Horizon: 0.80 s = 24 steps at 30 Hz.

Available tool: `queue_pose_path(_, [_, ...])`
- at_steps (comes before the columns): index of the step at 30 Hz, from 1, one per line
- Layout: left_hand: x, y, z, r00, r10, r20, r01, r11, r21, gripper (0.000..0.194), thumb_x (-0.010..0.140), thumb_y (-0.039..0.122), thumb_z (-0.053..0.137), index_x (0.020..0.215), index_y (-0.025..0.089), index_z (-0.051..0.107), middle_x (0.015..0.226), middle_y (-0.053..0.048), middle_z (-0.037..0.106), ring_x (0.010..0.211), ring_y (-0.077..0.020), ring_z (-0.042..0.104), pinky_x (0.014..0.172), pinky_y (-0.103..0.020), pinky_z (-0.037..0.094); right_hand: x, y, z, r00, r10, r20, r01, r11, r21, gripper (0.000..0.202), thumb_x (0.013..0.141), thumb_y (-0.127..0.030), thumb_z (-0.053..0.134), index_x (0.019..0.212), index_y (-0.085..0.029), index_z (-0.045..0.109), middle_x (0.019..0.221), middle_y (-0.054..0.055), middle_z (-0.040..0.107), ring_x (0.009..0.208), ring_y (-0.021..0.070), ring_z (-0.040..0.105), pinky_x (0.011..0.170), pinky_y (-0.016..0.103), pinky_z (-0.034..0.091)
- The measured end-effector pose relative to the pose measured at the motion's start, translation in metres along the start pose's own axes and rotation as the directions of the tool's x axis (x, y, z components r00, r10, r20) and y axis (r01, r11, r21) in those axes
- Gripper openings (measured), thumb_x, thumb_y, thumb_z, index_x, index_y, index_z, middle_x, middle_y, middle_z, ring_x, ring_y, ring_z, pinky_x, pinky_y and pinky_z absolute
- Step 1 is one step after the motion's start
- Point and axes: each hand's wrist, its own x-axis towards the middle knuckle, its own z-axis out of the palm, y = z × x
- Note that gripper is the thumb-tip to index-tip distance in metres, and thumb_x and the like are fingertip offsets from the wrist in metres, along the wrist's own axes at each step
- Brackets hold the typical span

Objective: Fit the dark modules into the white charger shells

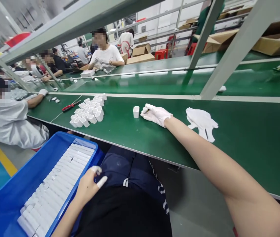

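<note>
My right hand (156, 115), in a white glove, is over the green bench with its fingers curled together. A small dark bit shows between them, too small to name. Just left of its fingertips stands a white rounded-square cup (136, 112), open end up and apart from the hand. Low over my lap, beside the blue bin (96, 146), is my left hand (88, 187), bare but for white covers on thumb and fingertip. Its visible fingers are apart and hold nothing. Rows of white pieces (56, 184) fill much of the bin.
Several white cups (88, 112) stand grouped on the bench (120, 131), near red-handled pliers (71, 106). A spare white glove (201, 121) lies right of my hand. A grey metal post (238, 49) rises behind. A co-worker (11, 121) sits at left.
</note>
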Motion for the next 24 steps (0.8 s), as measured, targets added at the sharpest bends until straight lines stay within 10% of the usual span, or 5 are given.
queue_pose_path(6, [-0.011, 0.024, 0.015, 0.951, 0.088, 0.295, -0.129, 0.984, 0.123, 0.02, 0.086, 0.023, 0.047, 0.067, 0.019, 0.051, 0.07, -0.005, 0.058, 0.066, -0.0195, 0.056, 0.064, -0.029, 0.042, 0.0, 0.0, -0.001, 1.0, -0.022, 0.008, 0.022, 1.0, 0.007, 0.025, 0.093, -0.033, 0.062, 0.076, -0.016, 0.056, 0.073, 0.0, 0.061, 0.07, 0.0131, 0.062, 0.07, 0.028, 0.055])
queue_pose_path(15, [0.054, 0.033, -0.008, 0.589, 0.345, 0.731, -0.477, 0.878, -0.03, 0.017, 0.06, 0.009, 0.058, 0.054, 0.018, 0.045, 0.052, 0.004, 0.052, 0.048, -0.0112, 0.047, 0.051, -0.022, 0.032, -0.003, -0.004, -0.004, 0.999, 0.001, 0.044, -0.004, 0.998, 0.069, 0.027, 0.084, -0.033, 0.072, 0.071, -0.019, 0.053, 0.07, -0.001, 0.057, 0.074, 0.0127, 0.061, 0.078, 0.024, 0.054])
queue_pose_path(24, [0.08, 0.059, -0.004, 0.585, 0.465, 0.665, -0.626, 0.78, 0.005, 0.041, 0.094, 0.037, 0.048, 0.057, 0.018, 0.049, 0.057, -0.004, 0.059, 0.057, -0.018, 0.057, 0.056, -0.029, 0.035, 0.003, -0.001, -0.013, 0.998, 0.02, 0.06, -0.026, 0.994, 0.106, 0.02, 0.086, -0.03, 0.07, 0.075, -0.019, 0.057, 0.081, 0.001, 0.059, 0.082, 0.0132, 0.062, 0.073, 0.021, 0.054])
